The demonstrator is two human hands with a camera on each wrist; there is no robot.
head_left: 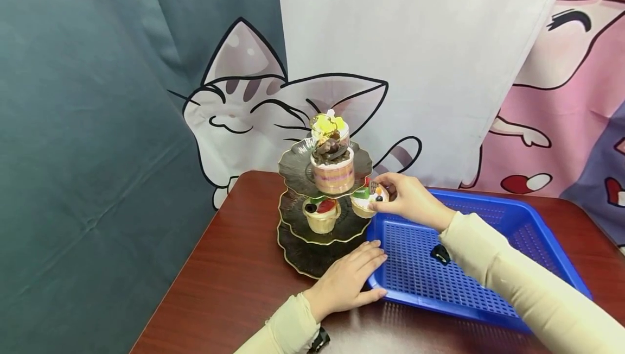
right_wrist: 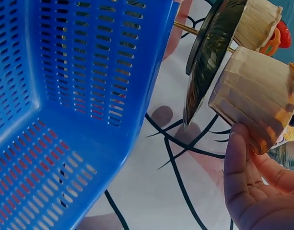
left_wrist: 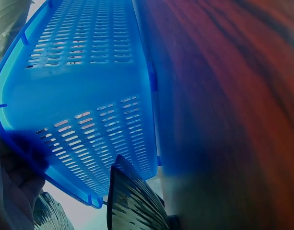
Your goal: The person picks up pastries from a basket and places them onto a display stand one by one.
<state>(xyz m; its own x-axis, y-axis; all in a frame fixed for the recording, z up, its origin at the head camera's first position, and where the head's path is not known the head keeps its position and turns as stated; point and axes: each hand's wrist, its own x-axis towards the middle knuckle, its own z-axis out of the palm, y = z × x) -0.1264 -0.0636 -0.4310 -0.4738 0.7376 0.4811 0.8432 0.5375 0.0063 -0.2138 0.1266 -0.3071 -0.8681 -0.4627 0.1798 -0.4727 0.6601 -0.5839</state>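
Note:
My right hand [head_left: 412, 199] pinches a toy cupcake [head_left: 362, 207] topped with white cream and fruit, at the right edge of the stand's middle tier. In the right wrist view its pale pleated cup [right_wrist: 254, 98] is tilted beside a dark plate; contact with the plate cannot be told. Extended fingers of my left hand [head_left: 344, 280] rest over the near left corner of the blue basket [head_left: 488, 310]. The tiered stand [head_left: 293, 166] has dark, gold-edged plates. Another cupcake [head_left: 321, 222] sits on the middle tier, and a layered dessert cup [head_left: 333, 175] on the top one.
Behind that cup, a yellow-topped dessert [head_left: 327, 124] shares the top tier. A small black object [head_left: 440, 254] shows at the basket, below my right sleeve. Everything stands on a reddish wooden table [head_left: 229, 256], with a cartoon-printed curtain [head_left: 429, 66] behind.

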